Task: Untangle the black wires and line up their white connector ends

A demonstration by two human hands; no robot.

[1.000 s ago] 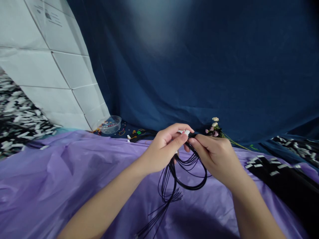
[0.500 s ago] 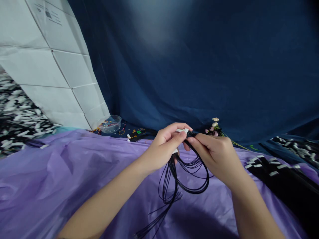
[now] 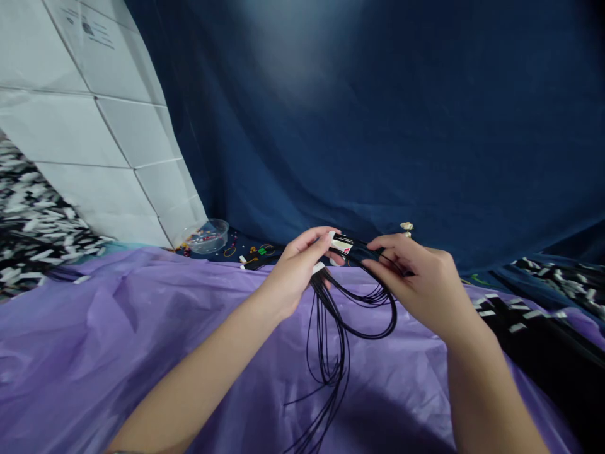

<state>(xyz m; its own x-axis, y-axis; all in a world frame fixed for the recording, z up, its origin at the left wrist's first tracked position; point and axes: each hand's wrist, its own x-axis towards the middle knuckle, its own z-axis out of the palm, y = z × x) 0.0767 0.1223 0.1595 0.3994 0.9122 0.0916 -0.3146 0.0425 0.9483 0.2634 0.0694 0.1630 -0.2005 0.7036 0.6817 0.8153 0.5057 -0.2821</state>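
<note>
My left hand [image 3: 297, 268] pinches a small white connector [image 3: 338, 243] at the end of a bundle of thin black wires [image 3: 331, 334]. Close beside it, my right hand [image 3: 418, 280] pinches the same black wires just past the connector. The wires loop down between my hands and trail onto the purple sheet [image 3: 118, 340]. A second white connector end [image 3: 319, 267] shows under my left fingers.
A clear plastic bowl [image 3: 208, 234] with small coloured bits sits at the back left, with loose coloured bits [image 3: 258, 253] beside it. Black wire sets with white tags [image 3: 520, 315] lie at the right. A white panelled board [image 3: 85, 120] leans at left. Blue cloth [image 3: 378, 126] hangs behind.
Both hands have risen and drawn slightly apart, stretching the wires between them. My right hand now covers most of the small flowers behind it.
</note>
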